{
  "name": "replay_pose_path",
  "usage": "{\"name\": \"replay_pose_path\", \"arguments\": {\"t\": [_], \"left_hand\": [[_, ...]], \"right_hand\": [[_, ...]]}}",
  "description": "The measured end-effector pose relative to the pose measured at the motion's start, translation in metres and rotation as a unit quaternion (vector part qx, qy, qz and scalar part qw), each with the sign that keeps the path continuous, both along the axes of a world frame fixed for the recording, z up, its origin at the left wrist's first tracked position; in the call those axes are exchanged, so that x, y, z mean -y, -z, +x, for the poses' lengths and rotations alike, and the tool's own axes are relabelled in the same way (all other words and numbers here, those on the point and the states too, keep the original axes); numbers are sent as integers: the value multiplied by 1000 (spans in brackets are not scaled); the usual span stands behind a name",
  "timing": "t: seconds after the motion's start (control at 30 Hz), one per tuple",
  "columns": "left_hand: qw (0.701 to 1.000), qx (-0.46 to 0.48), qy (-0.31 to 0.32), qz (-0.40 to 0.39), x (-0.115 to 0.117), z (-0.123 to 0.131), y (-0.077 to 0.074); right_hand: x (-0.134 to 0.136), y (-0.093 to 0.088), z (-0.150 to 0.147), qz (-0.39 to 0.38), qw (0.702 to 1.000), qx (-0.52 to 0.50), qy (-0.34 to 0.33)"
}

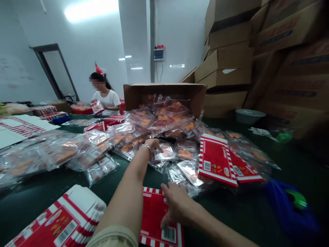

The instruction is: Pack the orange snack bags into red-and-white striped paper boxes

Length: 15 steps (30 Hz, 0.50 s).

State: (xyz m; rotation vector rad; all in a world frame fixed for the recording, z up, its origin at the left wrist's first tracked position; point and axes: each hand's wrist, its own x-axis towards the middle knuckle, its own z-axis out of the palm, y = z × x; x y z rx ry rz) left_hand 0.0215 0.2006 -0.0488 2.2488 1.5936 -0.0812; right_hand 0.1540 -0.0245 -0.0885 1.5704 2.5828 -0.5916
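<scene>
Head view, looking down past both forearms:
- Left hand (pixel 154 144): its fingers (pixel 160 147) lie close together on a clear plastic packet of orange snacks (pixel 164 152); whether they pinch it, I cannot tell.
- Right hand (pixel 174 206): its fingers sit spread apart, pressed flat and unclamped on a red-and-white striped printed carton blank (pixel 156 212).
- Clear packets lie in a loose, overlapping heap on the dark green bench (pixel 33 202), spilling from a tipped brown cardboard box (pixel 164 90) that holds more.
- Handling: the packets look light, soft and slippery, so the sealed edge seems the surest hold. The blanks look thin but stiff, best lifted by their edges.
- A stack of flat red cartons (pixel 64 219) sits at lower left; two red cartons (pixel 217 159) lie on the heap.
- Beyond the box, a co-worker in a white T-shirt (pixel 109 101) holds a red-and-white carton (pixel 97 107).
</scene>
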Motion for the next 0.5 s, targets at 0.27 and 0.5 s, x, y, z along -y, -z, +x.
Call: {"name": "replay_pose_path", "arguments": {"t": [0.27, 0.5], "left_hand": [[998, 28, 26, 42, 60, -55, -76], [983, 170, 29, -59, 182, -84, -67]], "right_hand": [[93, -34, 101, 200, 976, -77, -34], [200, 22, 165, 205, 979, 22, -5]]}}
